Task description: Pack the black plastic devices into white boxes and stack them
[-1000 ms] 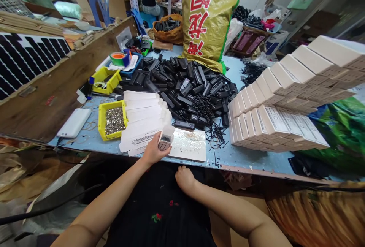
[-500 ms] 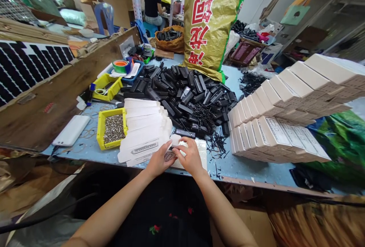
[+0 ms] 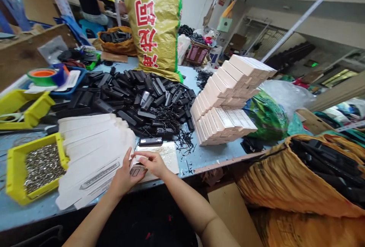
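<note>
Close to the table's front edge, my left hand (image 3: 125,176) is wrapped round a small white cardboard box (image 3: 137,170) with dark printing on its side. My right hand (image 3: 154,164) pinches the same box at its upper end, where a flap seems to stand up. What is inside the box is hidden. Left of my hands lies a fanned stack of flat white cartons (image 3: 91,152). Beneath and behind the hands rests a pale board (image 3: 168,155). A black plastic case (image 3: 150,141) lies just beyond it.
Black cases (image 3: 137,91) are heaped behind, with loose black screws (image 3: 168,119) beside them. A yellow bin (image 3: 13,180) of small metal parts stands left. Stacked white boxes (image 3: 219,114) rise at right. A gold sack (image 3: 159,30) stands at the back; a filled orange sack (image 3: 265,174) is right.
The view has swung to the right, so the table things sit further left and an orange sack now shows. Both hands stay on the small box; the right fingers have shifted over its end.
</note>
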Demonstrator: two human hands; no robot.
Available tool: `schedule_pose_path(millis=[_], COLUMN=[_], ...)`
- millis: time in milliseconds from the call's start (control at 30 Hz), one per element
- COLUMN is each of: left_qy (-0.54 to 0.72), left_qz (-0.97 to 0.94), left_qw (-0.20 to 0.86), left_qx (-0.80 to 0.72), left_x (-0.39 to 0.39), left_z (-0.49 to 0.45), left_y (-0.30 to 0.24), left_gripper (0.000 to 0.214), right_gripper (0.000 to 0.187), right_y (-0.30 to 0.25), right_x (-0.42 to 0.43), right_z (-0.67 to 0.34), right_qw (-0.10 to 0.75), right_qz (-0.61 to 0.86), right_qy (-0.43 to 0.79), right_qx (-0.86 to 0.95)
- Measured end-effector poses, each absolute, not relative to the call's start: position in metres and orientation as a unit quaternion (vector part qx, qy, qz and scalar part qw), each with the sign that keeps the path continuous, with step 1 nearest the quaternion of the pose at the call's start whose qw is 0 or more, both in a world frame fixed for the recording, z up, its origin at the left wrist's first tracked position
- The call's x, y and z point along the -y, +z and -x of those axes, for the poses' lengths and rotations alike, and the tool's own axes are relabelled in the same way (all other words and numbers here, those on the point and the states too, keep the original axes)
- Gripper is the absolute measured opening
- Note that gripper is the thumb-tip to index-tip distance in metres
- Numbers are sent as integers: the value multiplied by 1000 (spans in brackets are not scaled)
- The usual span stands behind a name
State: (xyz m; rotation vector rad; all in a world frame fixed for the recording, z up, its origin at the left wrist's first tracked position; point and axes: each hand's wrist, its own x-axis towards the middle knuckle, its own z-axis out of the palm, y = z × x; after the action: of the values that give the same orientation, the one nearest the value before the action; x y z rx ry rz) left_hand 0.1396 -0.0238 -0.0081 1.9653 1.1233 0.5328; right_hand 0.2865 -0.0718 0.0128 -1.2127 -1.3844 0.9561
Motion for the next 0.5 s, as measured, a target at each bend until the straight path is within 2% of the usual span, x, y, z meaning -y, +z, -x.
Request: schedule_pose_path(millis=[100, 167, 300, 500], left_qy=[233, 251, 243, 224], left_qz=[-774, -767, -777, -779], left_qw=[418, 428, 379, 360], left_qx=[-414, -407, -440, -461], left_x=[18, 16, 19, 28], left_z=[-137, -135, -133, -138], left_y=[-12, -13, -11, -1], left_gripper=[102, 104, 94, 93], right_gripper=[27, 28, 47, 26], right_y=[12, 13, 22, 24], right_x=[79, 86, 91, 78], right_z=[-284, -283, -285, -274], right_qw=[443, 410, 480, 528], right_qz=[521, 513, 518, 543], right_qy=[321, 290, 317, 280], right_qx=[655, 696, 633, 590])
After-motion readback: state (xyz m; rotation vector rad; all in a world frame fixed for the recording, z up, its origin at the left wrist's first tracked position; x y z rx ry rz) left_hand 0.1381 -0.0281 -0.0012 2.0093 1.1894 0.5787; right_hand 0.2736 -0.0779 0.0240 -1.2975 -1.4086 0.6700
